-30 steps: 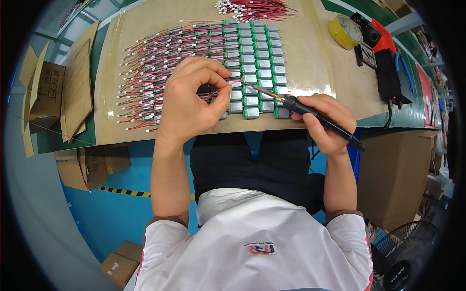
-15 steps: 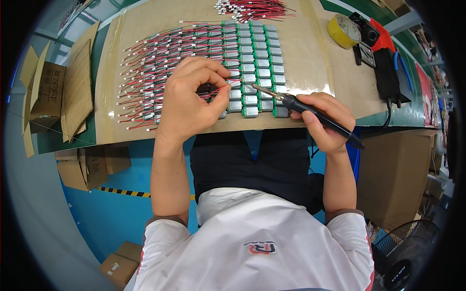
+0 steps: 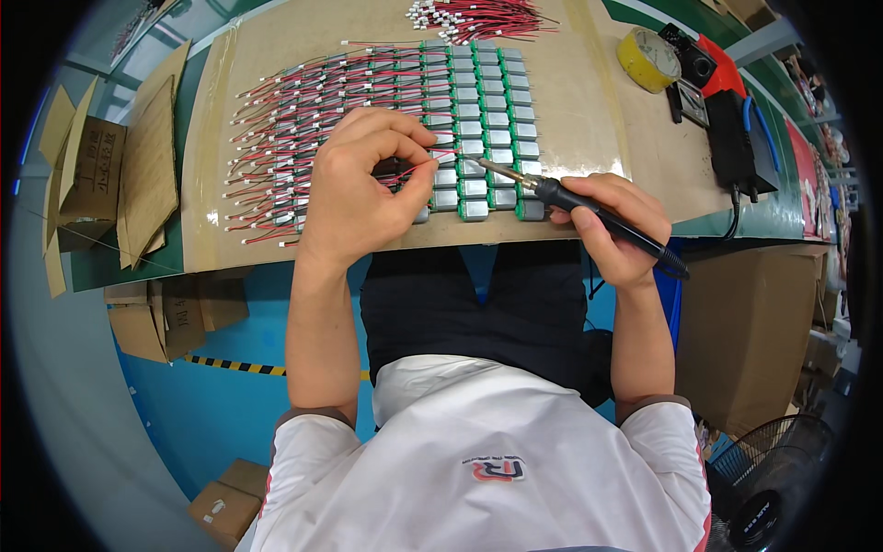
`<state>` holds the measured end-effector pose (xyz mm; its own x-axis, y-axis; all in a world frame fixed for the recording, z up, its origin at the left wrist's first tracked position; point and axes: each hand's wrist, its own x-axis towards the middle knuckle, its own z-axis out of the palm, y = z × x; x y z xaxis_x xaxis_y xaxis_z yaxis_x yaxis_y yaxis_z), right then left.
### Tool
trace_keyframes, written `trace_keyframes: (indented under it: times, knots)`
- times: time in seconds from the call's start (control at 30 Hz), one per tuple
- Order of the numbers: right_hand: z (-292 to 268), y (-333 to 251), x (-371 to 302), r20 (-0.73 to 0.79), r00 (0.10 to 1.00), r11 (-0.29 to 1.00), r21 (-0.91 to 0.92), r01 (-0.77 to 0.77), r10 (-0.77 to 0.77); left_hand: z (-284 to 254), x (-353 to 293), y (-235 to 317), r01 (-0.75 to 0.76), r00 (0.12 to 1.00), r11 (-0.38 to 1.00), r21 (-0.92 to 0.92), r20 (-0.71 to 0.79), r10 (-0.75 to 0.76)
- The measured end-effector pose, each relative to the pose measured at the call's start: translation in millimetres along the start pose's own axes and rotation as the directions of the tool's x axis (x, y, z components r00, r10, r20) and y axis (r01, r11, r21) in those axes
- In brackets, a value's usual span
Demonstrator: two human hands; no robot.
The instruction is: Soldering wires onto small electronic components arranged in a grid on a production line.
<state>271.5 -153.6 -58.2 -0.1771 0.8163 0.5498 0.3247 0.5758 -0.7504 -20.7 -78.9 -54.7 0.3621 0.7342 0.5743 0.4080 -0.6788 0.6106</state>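
Small silver motors with green end boards (image 3: 495, 120) stand in close rows on the brown cardboard sheet (image 3: 581, 110). Those on the left carry red and black leads with white plugs (image 3: 267, 152); the rightmost columns show no leads. My left hand (image 3: 368, 184) is pinched over the near rows, thumb and forefinger closed on a thin red-and-black wire (image 3: 445, 153) that reaches toward a motor's board. A black soldering iron (image 3: 544, 189) is gripped in my right hand (image 3: 624, 230) like a pen, its tip at that board near the wire's end. Whether the tip touches, I cannot tell.
A bundle of loose red wires (image 3: 478, 18) lies at the table's far edge. Yellow tape (image 3: 648, 60), a black box with a cable (image 3: 740, 143) and a red item (image 3: 725, 66) sit at the right. Cardboard boxes (image 3: 92, 170) stand left, and a fan (image 3: 768, 478) lower right.
Both hands, the wire and the soldering iron hold nearly the same place. Only a very slight shift of the whole view shows.
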Motion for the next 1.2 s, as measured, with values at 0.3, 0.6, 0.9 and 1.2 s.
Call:
trace_keyframes:
  times: [0.3,0.6,0.9,1.2]
  knots:
    - [-0.3,0.7,-0.5,-0.003,1.0,1.0,0.01,-0.004,0.004,-0.1,-0.4,0.4,-0.007,1.0,1.0,-0.01,-0.011,0.007]
    - [1.9,-0.5,-2.2,-0.043,0.999,1.0,-0.009,-0.005,0.004,-1.6,-0.7,1.7,-0.012,1.0,1.0,-0.019,-0.02,0.012]
    - [1.4,-1.3,-4.0,-0.077,0.997,0.999,-0.014,-0.029,0.028,-2.9,-0.4,3.2,0.008,1.0,1.0,0.01,0.011,-0.008]
    - [-1.3,0.4,-5.4,-0.025,1.0,0.999,0.039,0.003,-0.002,-7.0,-0.8,4.3,-0.022,0.996,1.0,0.018,0.09,0.02]
